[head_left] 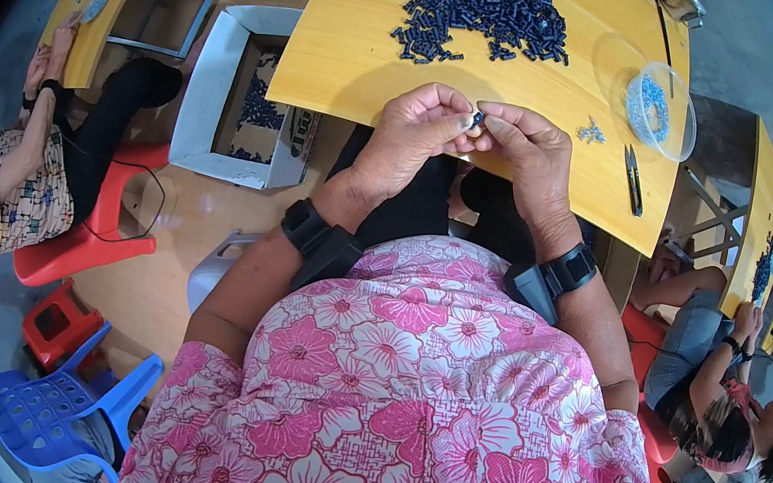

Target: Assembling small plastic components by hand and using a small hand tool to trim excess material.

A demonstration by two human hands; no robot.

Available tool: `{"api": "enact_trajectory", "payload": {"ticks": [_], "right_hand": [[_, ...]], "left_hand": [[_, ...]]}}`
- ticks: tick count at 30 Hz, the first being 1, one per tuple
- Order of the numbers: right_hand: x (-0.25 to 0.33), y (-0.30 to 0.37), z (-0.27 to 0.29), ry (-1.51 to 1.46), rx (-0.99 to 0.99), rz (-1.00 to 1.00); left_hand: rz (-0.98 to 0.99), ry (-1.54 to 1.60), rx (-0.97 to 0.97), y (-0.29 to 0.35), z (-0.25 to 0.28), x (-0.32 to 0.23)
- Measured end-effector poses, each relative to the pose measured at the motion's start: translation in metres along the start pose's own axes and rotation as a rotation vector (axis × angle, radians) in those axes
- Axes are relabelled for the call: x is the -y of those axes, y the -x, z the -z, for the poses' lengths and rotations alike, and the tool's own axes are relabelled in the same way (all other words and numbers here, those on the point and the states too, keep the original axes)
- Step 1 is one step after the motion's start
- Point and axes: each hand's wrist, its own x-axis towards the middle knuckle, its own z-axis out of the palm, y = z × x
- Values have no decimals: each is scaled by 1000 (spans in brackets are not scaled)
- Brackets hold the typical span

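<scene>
Pink flowered blouse (405,392) nearest | left hand (411,136) and right hand (532,153) pinch one small dark piece (476,119) at fingertips, over table (353,59) edge for close fitting | pile of dark pieces (487,18) within reach beyond.

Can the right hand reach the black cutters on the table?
Probably yes: the cutters lie just right of the right hand on the yellow table, with bare tabletop between.

head cam | looks steeply down from above the table (354,49) | close over its near edge | fisheye, rim bends
</scene>
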Motion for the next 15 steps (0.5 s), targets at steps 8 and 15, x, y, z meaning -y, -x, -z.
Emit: {"api": "enact_trajectory", "payload": {"ticks": [8,15], "right_hand": [[1,3,-2,6,-31,-22],[-8,1,6,446,-10,329]], "left_hand": [[3,-10,2,0,0,-1],[-29,-39,-1,0,-2,0]]}}
